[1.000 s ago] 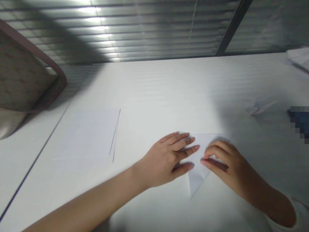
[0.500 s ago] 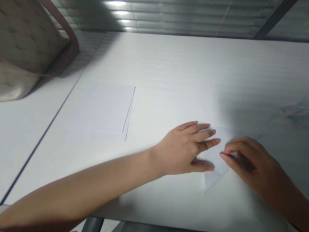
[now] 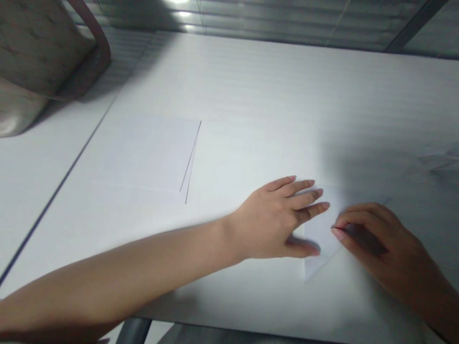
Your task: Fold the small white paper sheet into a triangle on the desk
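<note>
A folded sheet of white paper [image 3: 317, 267], roughly triangular with a slanting lower edge, lies on the right of the white table. My left hand [image 3: 283, 217] rests palm down across its left side, fingers spread. At the slanting edge, my right hand [image 3: 373, 239] has thumb and forefinger pinched together on the paper. The right hand covers much of the paper's right part, and the exact bit between the fingertips is hidden.
A stack of white paper sheets [image 3: 150, 153] lies on the left of the table [image 3: 251, 105]. A folded paper piece [image 3: 439, 160] is at the right edge. A patterned bag [image 3: 39, 52] stands at the upper left, before the window blinds [image 3: 268, 21].
The view has tilted a little, so the stack and bag sit slightly higher. Both hands keep nearly the same pose on the paper.
</note>
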A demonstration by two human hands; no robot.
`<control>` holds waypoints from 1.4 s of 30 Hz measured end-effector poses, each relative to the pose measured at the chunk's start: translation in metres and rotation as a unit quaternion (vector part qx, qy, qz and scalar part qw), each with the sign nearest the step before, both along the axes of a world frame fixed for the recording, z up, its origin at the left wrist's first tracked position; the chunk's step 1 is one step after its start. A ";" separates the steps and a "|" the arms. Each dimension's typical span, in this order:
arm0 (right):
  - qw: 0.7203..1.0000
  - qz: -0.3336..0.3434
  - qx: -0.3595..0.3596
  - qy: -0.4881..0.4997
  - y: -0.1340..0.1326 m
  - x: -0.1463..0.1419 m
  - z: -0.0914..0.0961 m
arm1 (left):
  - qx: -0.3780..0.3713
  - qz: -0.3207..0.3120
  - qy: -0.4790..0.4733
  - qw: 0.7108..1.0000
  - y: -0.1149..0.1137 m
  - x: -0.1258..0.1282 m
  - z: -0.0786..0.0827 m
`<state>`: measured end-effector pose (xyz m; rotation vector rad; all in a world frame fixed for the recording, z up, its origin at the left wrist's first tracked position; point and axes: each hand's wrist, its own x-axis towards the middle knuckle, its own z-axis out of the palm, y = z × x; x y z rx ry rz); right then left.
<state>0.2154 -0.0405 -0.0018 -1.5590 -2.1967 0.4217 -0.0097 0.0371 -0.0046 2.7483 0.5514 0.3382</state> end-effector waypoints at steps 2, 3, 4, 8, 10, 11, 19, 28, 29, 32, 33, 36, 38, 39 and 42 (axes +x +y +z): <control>1.000 -0.019 0.001 -0.013 -0.002 0.002 -0.001 | -0.003 -0.001 0.001 1.000 0.001 0.000 0.000; 0.999 -0.034 0.005 -0.021 -0.002 0.003 -0.002 | -0.004 -0.002 0.003 1.000 0.001 -0.001 0.000; 0.998 -0.051 0.008 -0.029 -0.001 0.004 -0.003 | -0.005 -0.002 0.006 1.000 0.001 -0.001 0.000; 0.994 -0.099 0.020 -0.034 0.008 0.012 -0.006 | -0.009 0.002 0.009 1.000 0.003 -0.002 0.002; 0.995 -0.088 0.019 -0.037 0.014 0.017 -0.008 | -0.013 0.004 0.009 1.000 0.004 -0.003 0.003; 0.996 -0.080 0.020 -0.041 0.015 0.019 -0.009 | -0.015 0.004 0.010 1.000 0.004 -0.003 0.003; 0.995 -0.083 0.025 -0.056 0.010 0.015 -0.009 | -0.025 0.006 0.024 0.999 0.007 -0.003 0.007; 0.997 -0.074 -0.014 -0.033 0.013 0.007 0.000 | -0.031 0.005 0.016 0.999 0.007 -0.003 0.009; 0.997 -0.074 -0.012 -0.025 0.016 0.004 0.001 | -0.029 0.005 0.017 0.999 0.007 -0.003 0.008; 0.997 -0.068 0.018 -0.028 0.024 -0.004 -0.001 | -0.023 0.003 0.024 0.999 0.007 -0.004 0.007; 0.997 -0.062 0.026 -0.034 0.026 -0.006 -0.003 | -0.022 0.003 0.026 0.999 0.006 -0.004 0.007; 0.998 -0.045 0.020 -0.051 0.028 -0.005 -0.007 | -0.020 0.005 0.030 0.999 0.006 -0.004 0.007; 0.997 -0.042 0.006 -0.057 0.026 -0.002 -0.008 | -0.022 0.006 0.028 0.999 0.006 -0.004 0.008; 0.997 -0.042 0.001 -0.059 0.024 0.000 -0.009 | -0.023 0.006 0.027 0.999 0.006 -0.004 0.008; 0.997 -0.037 -0.005 -0.065 0.018 0.005 -0.008 | -0.024 0.007 0.025 0.999 0.006 -0.003 0.008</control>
